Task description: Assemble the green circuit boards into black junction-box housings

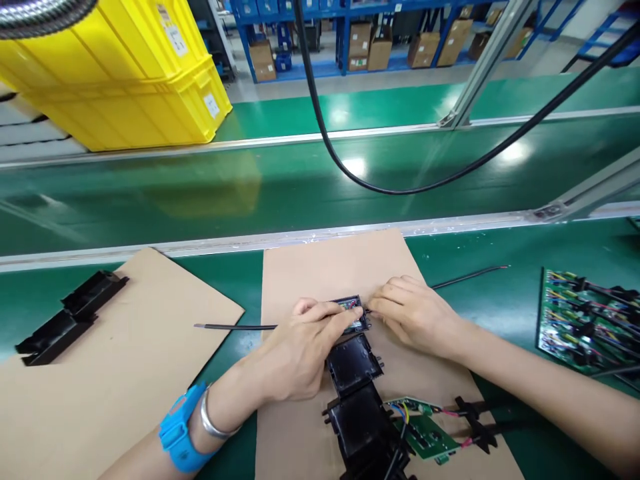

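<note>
My left hand (295, 353) lies over a small black plastic case (367, 325), its fingers pressing at the case and the circuit board (353, 305) inside. At the case's right end, my right hand (413, 310) pinches a black cable (470, 274), whose stripped tip points right. Another black cable (235, 327) sticks out to the left from under my left hand. Just nearer to me are more black plastic cases (363, 417) in a row. Beside them rest green circuit boards (430, 437) with coloured wires. My fingers hide part of the case.
Cardboard (340, 267) lies under the work. On a second cardboard sheet (145, 320) at left sit black case parts (57, 333). Wired circuit boards (570, 320) lie at right. A metal rail (225, 245) crosses behind; a black cable (395, 191) hangs above. Yellow crates (125, 107) stand back left.
</note>
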`<state>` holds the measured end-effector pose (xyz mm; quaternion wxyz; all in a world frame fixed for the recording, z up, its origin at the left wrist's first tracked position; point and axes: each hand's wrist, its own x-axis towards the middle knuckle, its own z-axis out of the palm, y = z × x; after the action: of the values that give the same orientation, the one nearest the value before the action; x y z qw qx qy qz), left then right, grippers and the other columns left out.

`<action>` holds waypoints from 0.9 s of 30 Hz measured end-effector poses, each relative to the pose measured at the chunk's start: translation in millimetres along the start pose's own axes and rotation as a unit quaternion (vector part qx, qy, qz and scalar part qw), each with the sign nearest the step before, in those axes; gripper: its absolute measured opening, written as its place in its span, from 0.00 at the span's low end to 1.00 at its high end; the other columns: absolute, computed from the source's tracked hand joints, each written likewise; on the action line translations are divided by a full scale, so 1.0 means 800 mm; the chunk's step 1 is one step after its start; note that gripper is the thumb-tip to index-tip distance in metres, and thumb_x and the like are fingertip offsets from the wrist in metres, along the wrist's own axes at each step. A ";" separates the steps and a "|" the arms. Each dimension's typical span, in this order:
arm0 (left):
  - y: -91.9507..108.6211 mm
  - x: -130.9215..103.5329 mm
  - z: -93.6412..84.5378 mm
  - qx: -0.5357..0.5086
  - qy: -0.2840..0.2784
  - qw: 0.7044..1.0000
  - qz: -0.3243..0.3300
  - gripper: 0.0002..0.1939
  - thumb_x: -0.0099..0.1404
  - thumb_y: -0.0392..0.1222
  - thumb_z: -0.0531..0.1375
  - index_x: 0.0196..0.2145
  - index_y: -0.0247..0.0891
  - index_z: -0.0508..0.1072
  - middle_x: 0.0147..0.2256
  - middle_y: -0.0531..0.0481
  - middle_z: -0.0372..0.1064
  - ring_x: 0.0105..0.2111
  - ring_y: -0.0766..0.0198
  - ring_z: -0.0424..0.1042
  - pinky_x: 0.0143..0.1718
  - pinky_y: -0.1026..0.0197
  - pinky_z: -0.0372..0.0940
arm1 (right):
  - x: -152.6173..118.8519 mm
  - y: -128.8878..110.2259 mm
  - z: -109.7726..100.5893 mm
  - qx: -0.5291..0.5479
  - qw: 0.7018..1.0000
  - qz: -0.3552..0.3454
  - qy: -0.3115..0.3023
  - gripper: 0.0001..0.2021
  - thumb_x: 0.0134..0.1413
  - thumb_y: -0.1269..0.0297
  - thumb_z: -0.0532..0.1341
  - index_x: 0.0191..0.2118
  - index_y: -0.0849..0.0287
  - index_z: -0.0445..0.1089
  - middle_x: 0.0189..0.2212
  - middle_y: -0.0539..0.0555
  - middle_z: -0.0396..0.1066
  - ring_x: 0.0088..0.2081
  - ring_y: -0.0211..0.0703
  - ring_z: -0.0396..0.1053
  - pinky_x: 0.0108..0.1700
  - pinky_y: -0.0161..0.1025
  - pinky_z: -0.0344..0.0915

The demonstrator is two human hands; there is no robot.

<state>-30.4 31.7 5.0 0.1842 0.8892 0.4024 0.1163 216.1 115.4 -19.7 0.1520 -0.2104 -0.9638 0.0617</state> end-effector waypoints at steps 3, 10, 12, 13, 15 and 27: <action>0.013 0.005 0.010 0.056 -0.003 0.998 -0.018 0.39 0.54 0.24 0.50 0.64 0.28 0.51 0.57 0.35 0.64 0.55 0.52 0.64 0.54 0.48 0.58 | 0.001 -0.002 0.004 -0.014 0.999 -0.033 0.011 0.16 0.63 0.77 0.48 0.40 0.63 0.73 0.30 0.56 0.70 0.34 0.44 0.61 0.37 0.41 0.57; 0.019 0.009 0.017 0.082 0.003 0.996 -0.034 0.39 0.53 0.23 0.48 0.64 0.28 0.51 0.57 0.35 0.63 0.52 0.51 0.65 0.54 0.45 0.58 | 0.004 -0.002 0.011 -0.010 0.998 -0.050 0.022 0.17 0.64 0.77 0.47 0.40 0.64 0.73 0.28 0.55 0.69 0.33 0.43 0.61 0.36 0.41 0.58; 0.012 0.004 0.008 0.032 0.016 0.999 -0.029 0.40 0.53 0.23 0.48 0.64 0.32 0.51 0.58 0.38 0.62 0.54 0.53 0.64 0.55 0.47 0.59 | 0.002 0.004 0.008 0.027 0.999 -0.031 0.022 0.14 0.65 0.74 0.50 0.41 0.63 0.73 0.31 0.56 0.71 0.35 0.43 0.63 0.39 0.41 0.60; 0.008 0.000 0.001 0.007 0.036 0.999 -0.038 0.39 0.54 0.23 0.48 0.65 0.35 0.51 0.59 0.40 0.61 0.55 0.54 0.62 0.56 0.47 0.58 | -0.001 0.009 0.005 0.042 0.999 -0.021 0.018 0.12 0.65 0.71 0.52 0.43 0.63 0.73 0.33 0.56 0.71 0.37 0.44 0.64 0.41 0.41 0.61; -0.001 -0.012 -0.015 -0.018 0.087 0.992 -0.087 0.36 0.58 0.25 0.48 0.64 0.37 0.51 0.59 0.41 0.60 0.58 0.54 0.59 0.58 0.48 0.58 | -0.009 0.019 -0.004 0.057 0.998 -0.003 0.007 0.11 0.64 0.67 0.55 0.47 0.63 0.71 0.38 0.57 0.72 0.41 0.46 0.65 0.45 0.43 0.62; -0.081 0.000 -0.065 0.168 0.103 0.954 -0.225 0.07 0.65 0.35 0.54 0.35 0.37 0.72 0.34 0.45 0.70 0.36 0.54 0.69 0.38 0.54 0.65 | 0.035 0.104 -0.044 -0.032 0.995 0.056 0.076 0.10 0.62 0.67 0.54 0.37 0.62 0.72 0.32 0.58 0.72 0.37 0.48 0.65 0.40 0.43 0.63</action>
<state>-92.1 83.2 24.8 0.0108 0.7772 0.6222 0.0932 235.4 204.8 5.7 0.2145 -0.2727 -0.9376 0.0231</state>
